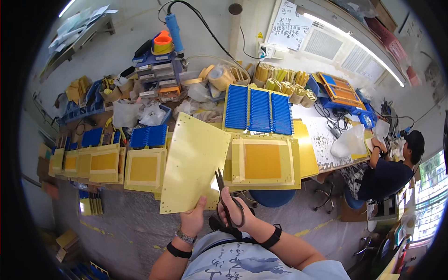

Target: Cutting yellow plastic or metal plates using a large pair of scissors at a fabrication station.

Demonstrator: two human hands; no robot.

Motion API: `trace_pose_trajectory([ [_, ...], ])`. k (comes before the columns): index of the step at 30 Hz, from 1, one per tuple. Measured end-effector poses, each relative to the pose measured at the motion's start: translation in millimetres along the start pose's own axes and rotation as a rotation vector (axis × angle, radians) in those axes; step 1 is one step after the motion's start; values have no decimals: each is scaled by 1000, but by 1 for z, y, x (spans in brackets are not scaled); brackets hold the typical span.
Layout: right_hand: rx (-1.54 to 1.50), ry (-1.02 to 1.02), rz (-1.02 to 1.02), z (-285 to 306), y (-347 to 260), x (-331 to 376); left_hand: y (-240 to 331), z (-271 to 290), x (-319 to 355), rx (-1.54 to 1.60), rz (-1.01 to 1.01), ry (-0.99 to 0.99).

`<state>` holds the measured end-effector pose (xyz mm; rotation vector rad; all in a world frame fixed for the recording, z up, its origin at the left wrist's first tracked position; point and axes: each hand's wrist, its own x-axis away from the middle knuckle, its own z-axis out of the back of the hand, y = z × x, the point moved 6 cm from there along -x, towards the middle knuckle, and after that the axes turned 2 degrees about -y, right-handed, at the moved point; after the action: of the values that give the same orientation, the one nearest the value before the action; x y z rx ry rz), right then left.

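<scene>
While the left hand [192,218] pinches the bottom edge of a pale yellow sheet [195,163], thumb on the near face and the other fingers hidden behind it, the right hand [238,212] sits just right of it with its fingers clamped through the loops of a pair of dark scissors [225,196]. Their blades are nearly together and point up and slightly left, the tips meeting the sheet's lower right edge. The sheet is held upright in the air, its long axis running bottom to top with a slight lean to the right, and small holes dot its margins.

Behind the sheet, the bench [326,140] is crowded. Just right of the sheet lies a yellow framed panel [262,162] with an orange centre; left of it, a row of similar framed panels [105,163] reaches along the front edge (the sheet covers part of the nearest one). Beyond its top edge stand three blue ribbed racks [259,110], and farther back rolls of tape [219,77]. Far right of the sheet, a seated person [389,172] works at the bench's end.
</scene>
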<state>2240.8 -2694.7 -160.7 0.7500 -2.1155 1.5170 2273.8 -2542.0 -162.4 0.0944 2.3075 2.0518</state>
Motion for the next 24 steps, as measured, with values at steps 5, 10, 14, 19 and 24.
trace_pose_trajectory([
  [5,159,64,114,-3,-19,9,11,-4,-1,-9,-31,4],
  [10,199,-3,213,-9,-34,4,31,-5,-9,9,-81,51],
  [14,181,-41,267,-19,-44,3,35,-2,-9,-37,-100,60],
  [19,68,0,214,-25,-33,2,33,1,-1,-26,-44,81],
  [24,68,-32,173,-24,-28,2,27,12,-4,-105,-94,75],
])
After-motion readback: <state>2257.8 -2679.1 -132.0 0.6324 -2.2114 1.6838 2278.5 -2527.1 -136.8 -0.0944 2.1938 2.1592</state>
